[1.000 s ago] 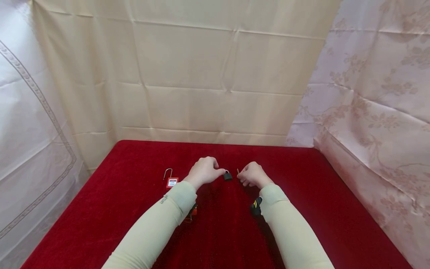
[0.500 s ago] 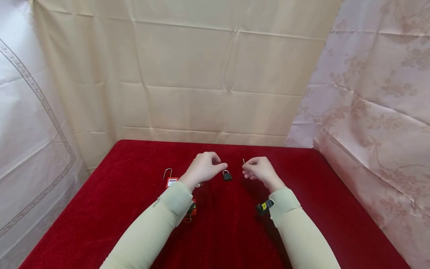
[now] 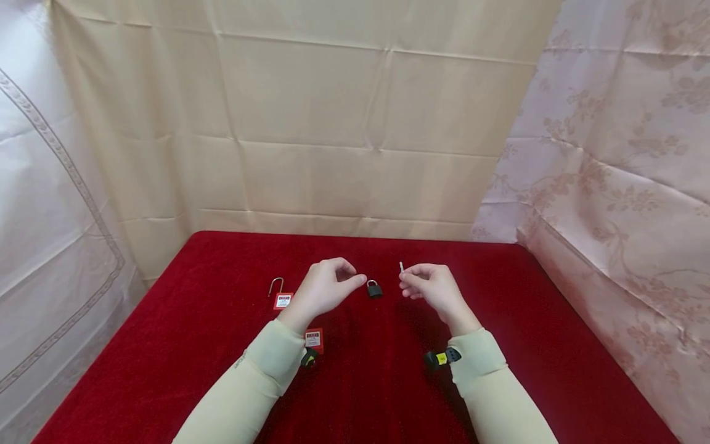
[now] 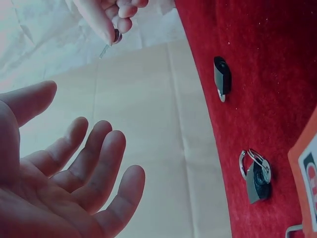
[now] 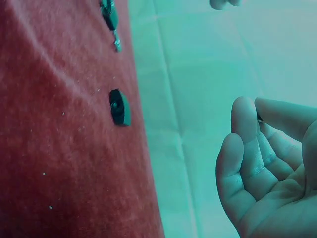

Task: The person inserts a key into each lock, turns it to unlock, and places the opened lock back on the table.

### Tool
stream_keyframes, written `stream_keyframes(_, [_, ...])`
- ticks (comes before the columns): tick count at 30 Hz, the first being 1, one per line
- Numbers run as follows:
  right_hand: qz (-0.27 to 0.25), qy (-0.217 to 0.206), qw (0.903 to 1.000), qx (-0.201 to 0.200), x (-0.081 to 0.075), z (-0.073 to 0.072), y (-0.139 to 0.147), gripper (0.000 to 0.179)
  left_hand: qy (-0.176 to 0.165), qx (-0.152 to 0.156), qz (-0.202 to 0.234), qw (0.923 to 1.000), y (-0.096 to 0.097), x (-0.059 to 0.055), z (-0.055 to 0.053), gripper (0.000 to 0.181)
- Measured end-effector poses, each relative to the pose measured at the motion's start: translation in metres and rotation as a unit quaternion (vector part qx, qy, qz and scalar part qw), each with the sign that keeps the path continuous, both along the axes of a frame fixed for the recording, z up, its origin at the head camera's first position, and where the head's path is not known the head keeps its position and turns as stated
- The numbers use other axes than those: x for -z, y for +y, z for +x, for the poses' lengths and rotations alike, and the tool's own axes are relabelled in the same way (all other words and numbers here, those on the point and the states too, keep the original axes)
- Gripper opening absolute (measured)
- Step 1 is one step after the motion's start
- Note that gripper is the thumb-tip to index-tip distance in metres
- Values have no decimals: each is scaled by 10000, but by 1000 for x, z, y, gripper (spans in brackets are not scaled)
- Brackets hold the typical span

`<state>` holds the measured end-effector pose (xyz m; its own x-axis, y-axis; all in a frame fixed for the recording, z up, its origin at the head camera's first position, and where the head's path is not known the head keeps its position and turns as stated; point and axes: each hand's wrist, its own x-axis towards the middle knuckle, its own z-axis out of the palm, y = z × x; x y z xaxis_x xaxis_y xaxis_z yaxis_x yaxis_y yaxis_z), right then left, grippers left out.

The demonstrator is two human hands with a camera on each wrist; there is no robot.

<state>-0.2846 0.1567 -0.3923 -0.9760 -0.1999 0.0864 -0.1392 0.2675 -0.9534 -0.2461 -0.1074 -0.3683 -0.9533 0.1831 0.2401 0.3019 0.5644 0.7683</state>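
My right hand [image 3: 435,287] is raised over the table and pinches a small silver key [image 4: 105,50] between thumb and forefinger, blade pointing out. In the right wrist view the fingertips nearly hide the key. My left hand [image 3: 327,287] holds nothing; its fingers are relaxed and spread in the left wrist view. Between the hands a small black padlock [image 3: 374,289] stands on the table, its silver shackle pointing away from me. Another black padlock [image 4: 258,183] with keys on a ring [image 4: 257,158] lies farther left, hidden behind my left hand in the head view.
A red padlock [image 3: 283,301] with a tall, raised shackle lies left of my left hand. Nearer to me, another red padlock [image 3: 314,339] lies beside the left wrist camera. Red cloth [image 3: 222,265] covers the table; a beige curtain [image 3: 333,123] hangs behind its far edge.
My left hand has drawn back leftward from the black padlock's shackle. My right hand has moved right and up, away from the padlock, with the key still pinched.
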Motion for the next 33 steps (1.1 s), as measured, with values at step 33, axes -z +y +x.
stream_keyframes(33, [-467, 468, 9978, -43, -16, 11, 8, 28, 219, -207, 66, 9995, 13, -14, 8, 47])
